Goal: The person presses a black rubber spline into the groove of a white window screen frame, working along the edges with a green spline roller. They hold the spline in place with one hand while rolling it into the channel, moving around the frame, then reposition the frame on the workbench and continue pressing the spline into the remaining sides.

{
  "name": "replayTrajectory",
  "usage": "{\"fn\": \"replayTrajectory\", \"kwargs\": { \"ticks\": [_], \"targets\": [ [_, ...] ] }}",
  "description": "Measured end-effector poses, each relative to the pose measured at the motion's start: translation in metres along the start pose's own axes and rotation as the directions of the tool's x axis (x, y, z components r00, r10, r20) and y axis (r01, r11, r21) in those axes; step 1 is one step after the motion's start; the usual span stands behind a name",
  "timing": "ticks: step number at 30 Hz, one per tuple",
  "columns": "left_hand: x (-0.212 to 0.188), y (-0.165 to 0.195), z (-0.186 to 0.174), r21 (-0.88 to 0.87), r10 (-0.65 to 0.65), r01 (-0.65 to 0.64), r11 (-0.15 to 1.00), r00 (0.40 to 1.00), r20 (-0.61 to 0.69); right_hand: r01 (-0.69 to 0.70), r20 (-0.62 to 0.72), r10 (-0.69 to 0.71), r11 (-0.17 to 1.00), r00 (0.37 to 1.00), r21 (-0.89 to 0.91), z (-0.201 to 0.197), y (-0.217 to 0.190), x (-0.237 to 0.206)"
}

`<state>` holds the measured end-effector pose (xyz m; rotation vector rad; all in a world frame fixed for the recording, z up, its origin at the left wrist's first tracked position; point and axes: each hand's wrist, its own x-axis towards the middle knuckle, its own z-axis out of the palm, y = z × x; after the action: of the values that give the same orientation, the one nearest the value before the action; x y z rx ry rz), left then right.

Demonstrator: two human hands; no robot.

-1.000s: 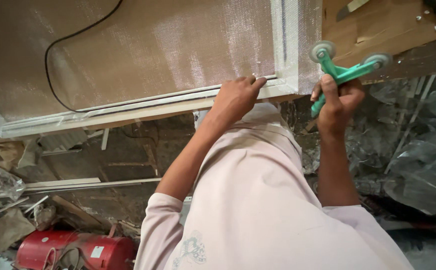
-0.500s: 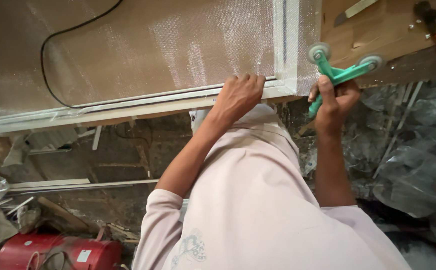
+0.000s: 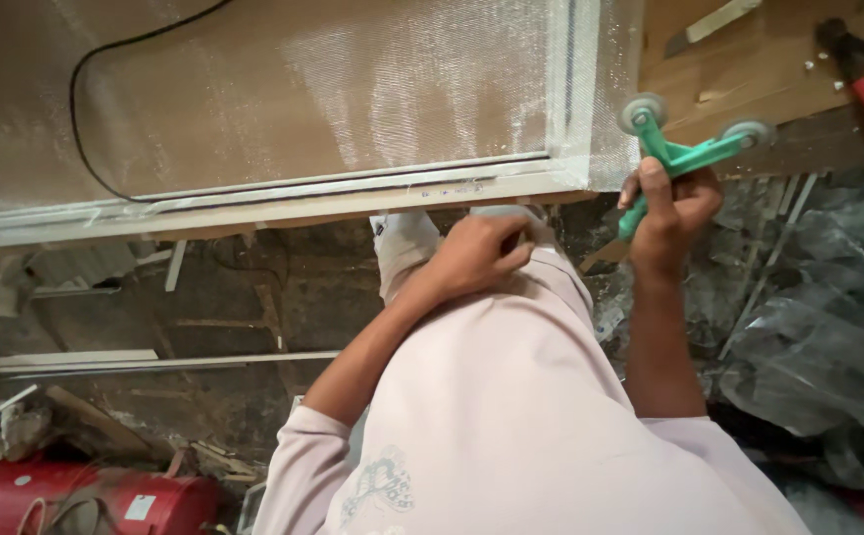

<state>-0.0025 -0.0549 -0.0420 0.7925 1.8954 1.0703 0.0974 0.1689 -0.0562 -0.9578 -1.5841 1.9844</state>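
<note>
A large framed mesh screen (image 3: 333, 89) lies flat on a wooden worktable (image 3: 749, 69), its pale frame edge (image 3: 353, 188) facing me. My right hand (image 3: 671, 210) grips a green double-wheeled roller tool (image 3: 684, 149), held at the screen's near right corner, wheels up against the table edge. My left hand (image 3: 479, 253) is off the frame, lowered against my pale pink shirt just below the table edge, fingers curled; whether it holds anything small is not visible.
A black cable (image 3: 95, 109) loops under the mesh. Red-handled pliers (image 3: 863, 79) and a knife (image 3: 709, 25) lie on the table at right. Below are wood offcuts and metal strips (image 3: 154, 362), a red cylinder (image 3: 85, 500) and crumpled clear plastic (image 3: 828, 337).
My left hand let go of the screen's frame edge and dropped down onto my shirt. The right hand with the roller stayed at the corner.
</note>
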Motion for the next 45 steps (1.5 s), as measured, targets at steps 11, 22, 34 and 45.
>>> {"fn": "replayTrajectory", "kwargs": {
  "ticks": [11, 22, 34, 45],
  "targets": [
    [-0.046, -0.037, 0.005, -0.406, -0.433, 0.242, 0.881, 0.759, -0.486, -0.028, 0.065, 0.027, 0.999, 0.998, 0.022, 0.020, -0.011, 0.004],
    [-0.021, -0.040, 0.015, 0.148, -0.175, 0.275, 0.950, 0.860, -0.479, 0.064, 0.222, -0.013, 0.972, 0.975, -0.224, 0.022, 0.004, 0.000],
    [-0.008, -0.027, 0.007, 0.022, -0.040, 0.059, 0.998, 0.861, -0.507, 0.585, 0.576, -0.130, 0.314, 0.807, -0.748, 0.033, 0.022, -0.031],
    [-0.011, -0.078, 0.027, -0.102, -0.037, -0.016, 0.995, 0.866, -0.499, 0.404, 0.676, 0.138, 0.708, 0.724, -0.579, 0.037, -0.016, -0.021]
  ]
}}
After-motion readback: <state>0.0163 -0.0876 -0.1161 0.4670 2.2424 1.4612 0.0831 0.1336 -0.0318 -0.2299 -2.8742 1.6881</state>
